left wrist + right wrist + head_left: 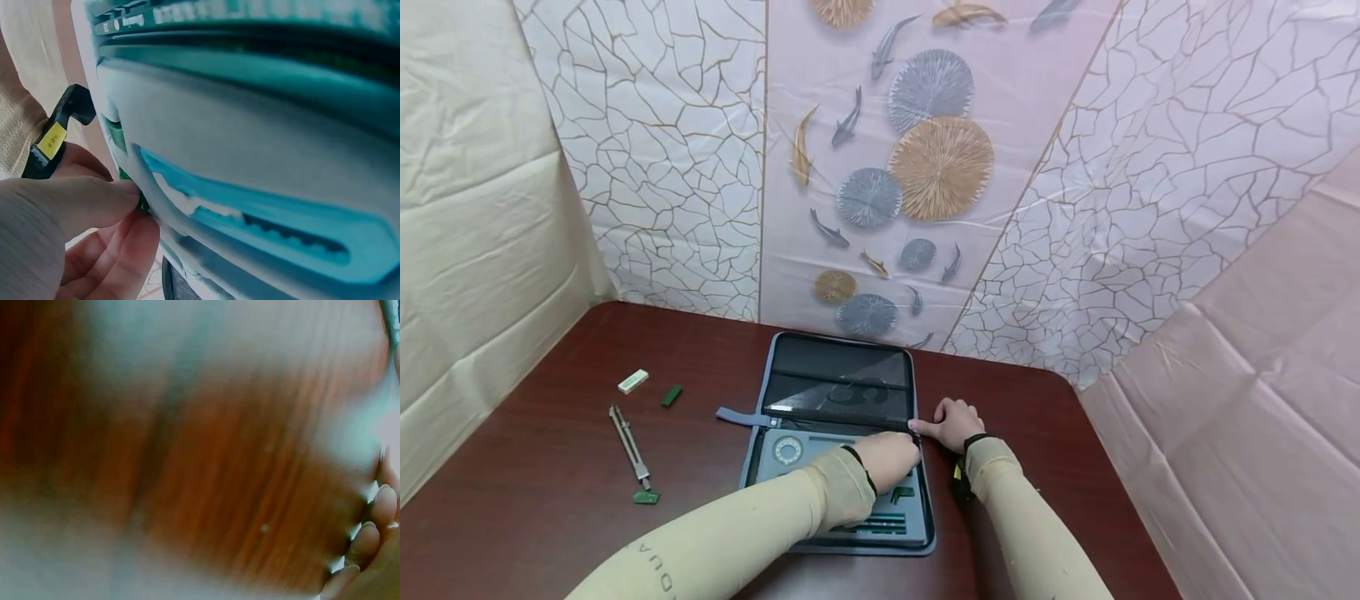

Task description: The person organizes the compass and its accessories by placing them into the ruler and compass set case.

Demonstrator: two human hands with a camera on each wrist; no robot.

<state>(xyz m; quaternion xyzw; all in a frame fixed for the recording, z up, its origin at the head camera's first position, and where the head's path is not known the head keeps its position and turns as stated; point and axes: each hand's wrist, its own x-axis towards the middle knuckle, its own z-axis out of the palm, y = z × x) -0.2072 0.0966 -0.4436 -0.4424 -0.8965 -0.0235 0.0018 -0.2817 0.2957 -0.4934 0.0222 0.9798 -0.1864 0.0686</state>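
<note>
Left hand (887,462) pinches small green piece (144,204) at edge of grey tray (820,443); uneven pressure might snag it; right hand (957,425) beside case (931,518), grip cannot be told.

at the left hand's (887,458) fingertips, a small piece (143,203) shows green; the tray (816,442) beneath that hand is pale blue-grey, and the case lid (838,379) just beyond is black inside, edged blue-grey. both sleeves (737,525) are cream, the left one dark-lettered. by the right hand (958,425), a black strap carries a yellow label (52,139). well left of the hands lie a white block (633,381), a dark green block (672,396) and silver compasses (630,446) on reddish-brown tabletop (700,350). farthest beyond them, white backdrop (685,167) bears tan crackle lines, its pinkish panel (797,250) gold and grey discs and fish.
</note>
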